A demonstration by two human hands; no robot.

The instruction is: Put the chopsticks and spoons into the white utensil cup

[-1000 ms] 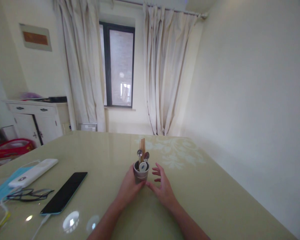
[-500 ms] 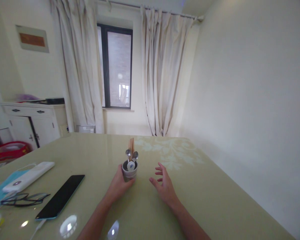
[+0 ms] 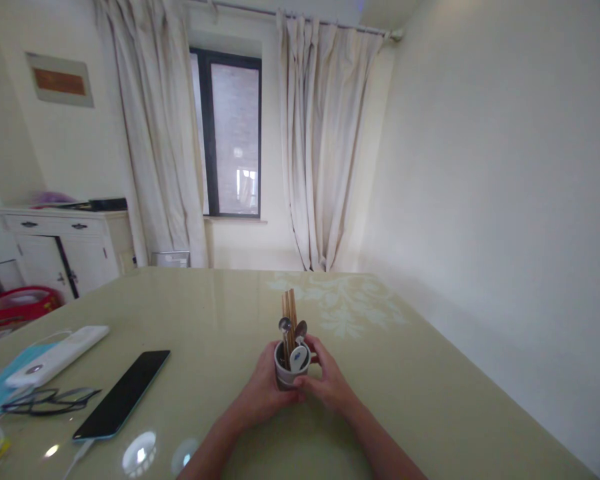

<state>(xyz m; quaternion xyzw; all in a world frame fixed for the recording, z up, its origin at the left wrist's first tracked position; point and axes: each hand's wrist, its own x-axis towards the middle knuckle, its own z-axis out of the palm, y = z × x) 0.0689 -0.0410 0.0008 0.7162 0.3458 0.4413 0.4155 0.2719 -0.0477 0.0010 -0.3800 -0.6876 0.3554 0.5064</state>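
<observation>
A small grey cup (image 3: 286, 379) stands near the middle of the table, close in front of me. It holds several wooden chopsticks (image 3: 289, 317), two metal spoons (image 3: 301, 329) and a white spoon (image 3: 298, 359) with a blue mark. My left hand (image 3: 266, 383) is wrapped round the cup's left side, its thumb across the front. From the right, my right hand (image 3: 329, 380) closes on the cup too, thumb at the front and fingers behind the rim. The far fingers of both hands are partly hidden by the cup.
On the table's left lie a black phone (image 3: 125, 393) with a cable, folded glasses (image 3: 50, 401), a white power strip-like device (image 3: 57, 355) and a blue face mask (image 3: 10, 380). A wall (image 3: 505, 200) runs along the right side. Behind stands a white cabinet (image 3: 87, 247).
My left hand has brought the cup to the right and nearer to me. My right hand, open and apart from it before, has closed on the cup's right side.
</observation>
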